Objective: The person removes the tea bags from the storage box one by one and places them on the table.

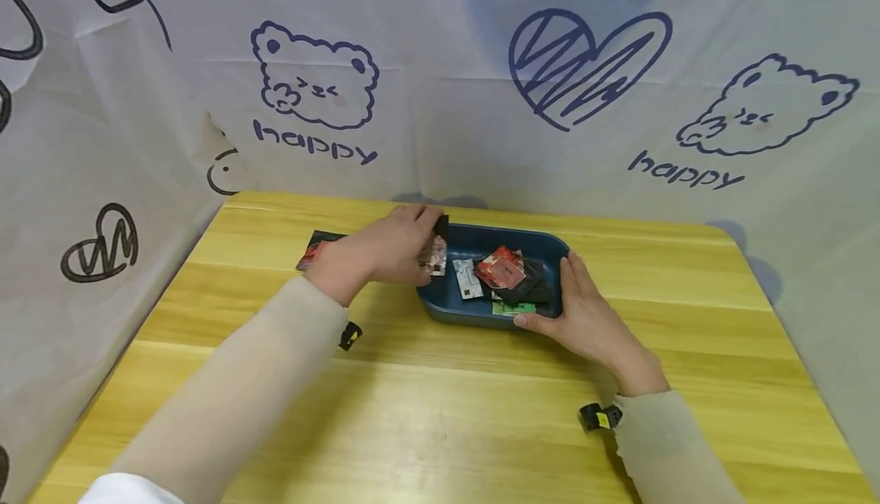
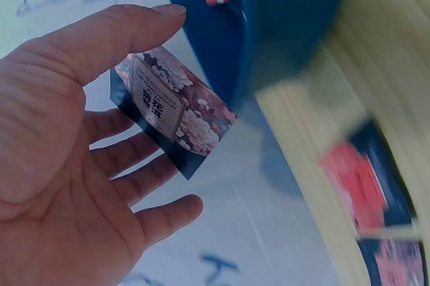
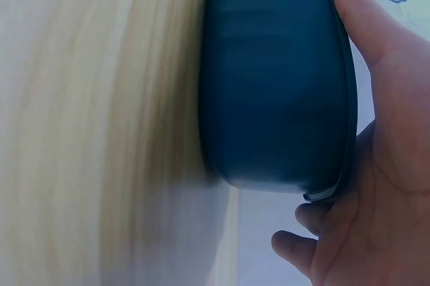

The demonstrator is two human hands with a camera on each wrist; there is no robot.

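Note:
My left hand (image 1: 385,248) pinches a small flat floral packet (image 2: 171,108) between thumb and fingers, over the left end of a dark blue bin (image 1: 467,318). The packet has dark edges and a printed label with characters. At the bin's right end, my right hand (image 1: 596,327) grips the rim, its thumb along the near side and the fingers round the outer end. Inside the bin lie a white packet (image 1: 468,279), red packets (image 1: 503,269), dark ones (image 1: 532,288) and a green one (image 1: 512,309).
Left of the bin, a dark packet with a red print (image 2: 359,185) and a dark floral packet (image 2: 396,262) lie on the wooden table (image 1: 440,412), partly hidden by the left hand in the head view. A white cloth with drawings (image 1: 447,107) hangs behind the table.

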